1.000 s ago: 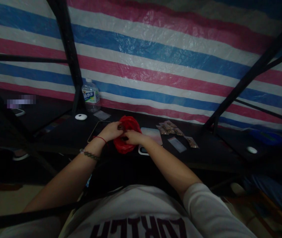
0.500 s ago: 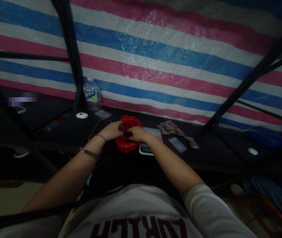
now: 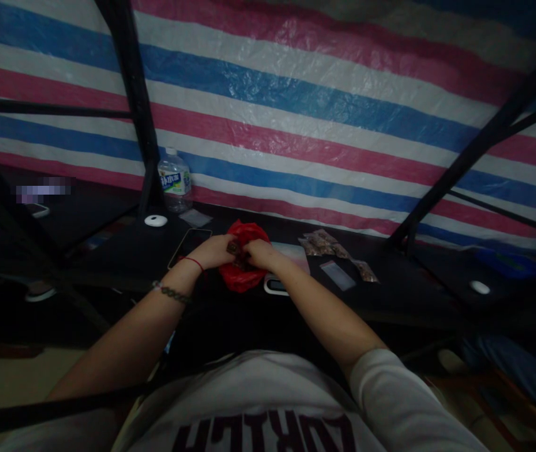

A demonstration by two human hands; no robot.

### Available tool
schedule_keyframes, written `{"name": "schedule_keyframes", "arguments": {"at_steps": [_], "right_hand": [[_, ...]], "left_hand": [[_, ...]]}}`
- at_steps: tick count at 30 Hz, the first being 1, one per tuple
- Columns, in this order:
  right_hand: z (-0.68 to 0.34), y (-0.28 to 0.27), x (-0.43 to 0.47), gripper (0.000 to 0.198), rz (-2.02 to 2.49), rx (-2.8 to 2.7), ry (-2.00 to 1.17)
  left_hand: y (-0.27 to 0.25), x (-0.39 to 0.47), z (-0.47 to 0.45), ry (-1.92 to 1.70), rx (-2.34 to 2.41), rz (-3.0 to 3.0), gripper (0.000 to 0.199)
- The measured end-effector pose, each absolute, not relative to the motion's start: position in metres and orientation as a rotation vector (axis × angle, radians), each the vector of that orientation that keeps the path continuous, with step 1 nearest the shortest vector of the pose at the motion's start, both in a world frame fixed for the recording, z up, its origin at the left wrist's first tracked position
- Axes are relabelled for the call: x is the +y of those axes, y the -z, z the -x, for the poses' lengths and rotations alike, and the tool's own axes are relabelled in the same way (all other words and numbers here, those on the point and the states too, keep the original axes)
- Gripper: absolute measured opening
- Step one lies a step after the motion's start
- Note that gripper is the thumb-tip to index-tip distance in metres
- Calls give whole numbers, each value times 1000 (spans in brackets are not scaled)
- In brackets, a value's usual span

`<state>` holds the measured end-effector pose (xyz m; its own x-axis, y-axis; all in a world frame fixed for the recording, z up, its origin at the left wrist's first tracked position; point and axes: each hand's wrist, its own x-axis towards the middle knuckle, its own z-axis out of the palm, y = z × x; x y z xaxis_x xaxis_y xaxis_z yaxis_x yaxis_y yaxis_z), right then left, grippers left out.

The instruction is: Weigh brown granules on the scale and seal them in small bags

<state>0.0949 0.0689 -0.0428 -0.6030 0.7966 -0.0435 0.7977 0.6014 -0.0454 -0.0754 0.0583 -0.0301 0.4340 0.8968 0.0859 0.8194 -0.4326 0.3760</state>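
A red plastic bag [image 3: 242, 279] lies crumpled on the black table with its mouth spread. Over its left side is my left hand [image 3: 216, 251], fingers closed around something small and brown [image 3: 233, 247], too dark to name. My right hand [image 3: 261, 254] reaches in from the right with curled fingers, its fingertips down in the bag's mouth. What those fingertips grip is hidden. Just right of the bag, partly beneath my right wrist, sits a flat scale [image 3: 277, 285] with a dark display. Several small clear bags [image 3: 322, 243] of brown pieces lie farther right.
Near the small bags is an empty clear zip bag [image 3: 338, 275]. A phone [image 3: 190, 242] lies by my left wrist; behind it are another clear bag [image 3: 196, 218], a white oval object [image 3: 155, 220] and a plastic bottle [image 3: 174, 181]. Black metal posts [image 3: 139, 113] flank the table before a striped sheet [image 3: 296, 125].
Both hands have shifted slightly at the bag's mouth, and my right fingertips sit a little deeper in it. The other things on the table stay where they were.
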Motion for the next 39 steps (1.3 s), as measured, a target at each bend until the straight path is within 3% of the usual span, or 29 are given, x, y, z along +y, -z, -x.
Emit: {"name": "schedule_keyframes", "arguments": {"at_steps": [14, 32, 39], "right_hand": [[-98, 14, 61, 20, -1597, 3144, 304], [-105, 21, 63, 32, -1663, 3149, 510], [-113, 22, 64, 29, -1839, 3120, 417]], "left_hand": [[50, 67, 68, -459, 1430, -2305, 45], [57, 70, 63, -541, 1364, -2275, 46], [64, 76, 65, -604, 1295, -2258, 44]]}}
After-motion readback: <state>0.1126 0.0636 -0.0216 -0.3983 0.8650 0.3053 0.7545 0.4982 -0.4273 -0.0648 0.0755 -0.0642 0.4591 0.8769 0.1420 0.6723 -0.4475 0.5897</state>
